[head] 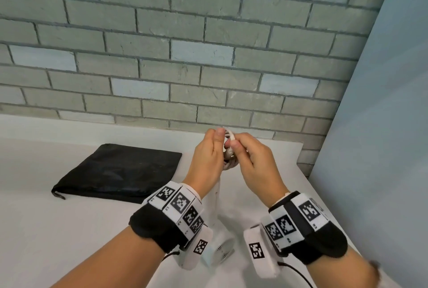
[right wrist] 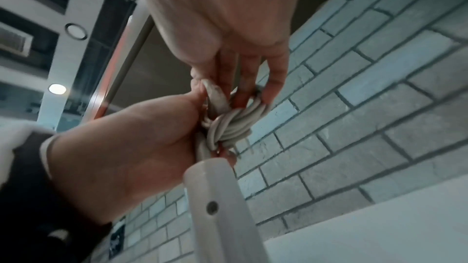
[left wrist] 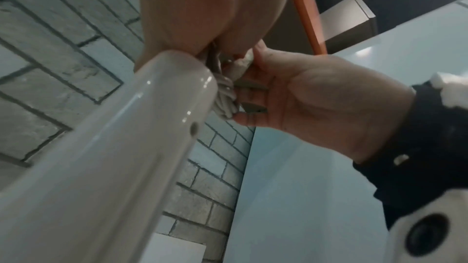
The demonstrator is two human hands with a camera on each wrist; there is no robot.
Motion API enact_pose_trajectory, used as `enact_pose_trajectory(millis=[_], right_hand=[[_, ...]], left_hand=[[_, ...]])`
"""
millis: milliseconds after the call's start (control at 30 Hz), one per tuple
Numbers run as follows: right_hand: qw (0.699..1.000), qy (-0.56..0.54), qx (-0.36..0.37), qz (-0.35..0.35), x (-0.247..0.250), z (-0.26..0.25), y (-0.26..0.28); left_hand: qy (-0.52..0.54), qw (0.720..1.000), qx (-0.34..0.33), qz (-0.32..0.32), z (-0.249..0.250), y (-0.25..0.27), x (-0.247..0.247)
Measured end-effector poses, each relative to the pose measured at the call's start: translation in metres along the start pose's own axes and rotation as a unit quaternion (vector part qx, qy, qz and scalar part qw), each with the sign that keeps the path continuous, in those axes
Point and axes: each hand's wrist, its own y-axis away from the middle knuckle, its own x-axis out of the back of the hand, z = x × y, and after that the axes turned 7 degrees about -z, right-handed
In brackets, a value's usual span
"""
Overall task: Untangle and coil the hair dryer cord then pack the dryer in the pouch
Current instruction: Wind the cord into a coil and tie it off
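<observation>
The brick wall [head: 185,40] fills the upper two thirds of the head view, with a pale panel [head: 379,114] down the right edge. The white bench [head: 58,230] runs across the lower part. On it, left of centre, the black pouch [head: 120,172] lies flat, well apart from the hands; whether its mouth is open cannot be made out.

The white dryer [head: 216,225] stands in the lower centre of the head view, handle up, mostly hidden behind the two wrist bands; only part of the handle and a grille near the bottom show. In the left wrist view the handle [left wrist: 108,157] crosses the frame from lower left to centre, and its head is cut off.

The left hand [head: 206,155], just above the frame's centre line in the head view, has its fingers curled round the cord [right wrist: 235,121], which is bunched in several loops right at the handle's top. The right hand [head: 252,160] meets it from the right, its thumb and fingers pinching the plug [left wrist: 240,67]; two prongs show in front of its palm in the left wrist view. Both grips are closed, on cord and on plug. The hands hide the far side of the bundle, and where the cord joins the handle is hard to see.
</observation>
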Motion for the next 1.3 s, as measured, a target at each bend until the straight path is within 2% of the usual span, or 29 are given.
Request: enact_pose_trajectory(millis=[100,200,300,467,633,700,800,833,900,967,1000,1067,1133,1200,1300], right_hand=[[0.992,-0.106,-0.041,0.053,-0.005,-0.007,-0.003],[0.962,-0.236,-0.115,0.079,-0.006,-0.01,-0.005],[0.938,-0.291,-0.168,0.091,-0.003,-0.008,-0.008],[0.987,-0.106,-0.097,0.073,0.005,-0.011,-0.015],[0.974,-0.182,-0.131,0.025,0.012,-0.014,-0.017],[0.982,-0.146,-0.117,0.011,0.017,-0.016,-0.02],[0.996,-0.039,-0.065,0.057,0.022,-0.016,-0.021],[0.997,0.0,-0.05,0.051,0.025,-0.015,-0.021],[0.998,0.057,-0.022,-0.025,0.036,-0.011,-0.022],[0.987,0.108,-0.001,-0.123,0.048,-0.005,-0.023],[0.98,0.134,0.012,-0.146,0.053,-0.001,-0.023],[0.975,0.172,0.042,-0.133,0.058,0.004,-0.024],[0.973,0.203,0.07,-0.089,0.057,0.005,-0.026],[0.971,0.214,0.081,-0.064,0.056,0.006,-0.027],[0.969,0.225,0.081,-0.061,0.053,0.014,-0.026]], left_hand=[[-0.036,0.999,-0.016,0.015,0.002,-0.002,0.002],[-0.102,0.995,-0.019,0.004,-0.001,-0.005,0.001],[-0.154,0.988,-0.029,-0.012,-0.008,-0.004,-0.001],[-0.188,0.979,-0.072,-0.027,-0.009,-0.005,0.001],[-0.225,0.969,-0.099,-0.026,-0.012,-0.003,0.004],[-0.234,0.966,-0.101,-0.036,-0.012,-0.003,0.005],[-0.216,0.971,-0.09,-0.057,-0.009,-0.003,0.006],[-0.199,0.975,-0.078,-0.064,-0.008,-0.004,0.009],[-0.158,0.984,-0.048,-0.07,-0.01,-0.004,0.016],[-0.128,0.988,-0.026,-0.078,-0.012,-0.003,0.025],[-0.123,0.988,-0.022,-0.089,-0.012,-0.002,0.027],[-0.12,0.986,-0.025,-0.113,-0.01,0.004,0.027],[-0.114,0.984,-0.031,-0.135,-0.007,0.006,0.025],[-0.119,0.977,-0.038,-0.171,-0.005,0.006,0.026],[-0.127,0.97,-0.047,-0.204,-0.004,0.007,0.032]])
